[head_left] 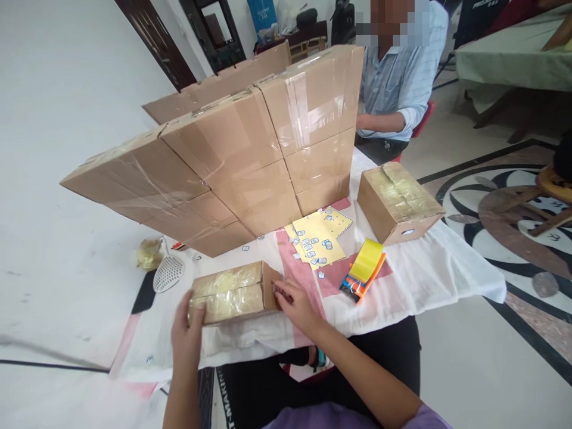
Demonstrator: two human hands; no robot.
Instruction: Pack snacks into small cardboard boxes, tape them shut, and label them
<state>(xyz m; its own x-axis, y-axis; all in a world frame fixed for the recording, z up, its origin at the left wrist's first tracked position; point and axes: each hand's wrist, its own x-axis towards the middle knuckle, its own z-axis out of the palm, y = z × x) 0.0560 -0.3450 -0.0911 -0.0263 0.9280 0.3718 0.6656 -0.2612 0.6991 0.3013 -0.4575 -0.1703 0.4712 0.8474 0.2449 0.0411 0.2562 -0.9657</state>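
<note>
A small taped cardboard box point(227, 293) lies at the near edge of the table. My left hand point(186, 325) is wrapped round its left end, with the thumb on top. At the box's right end face my right hand point(295, 304) has its fingers pinched together against the cardboard. What those fingertips hold, if anything, is too small and covered to make out. Beyond my right hand are yellow sheets point(316, 229) with several small white-and-blue pieces point(311, 254) scattered over them. Right of these lies a yellow and orange packet point(366, 262).
A wall of stacked, taped cardboard boxes point(232, 161) stands across the table's far side. Another cardboard box point(400, 202) is at the right, with a small oval mark on its end. A white perforated scoop point(168, 274) lies left. A person point(397, 89) sits beyond.
</note>
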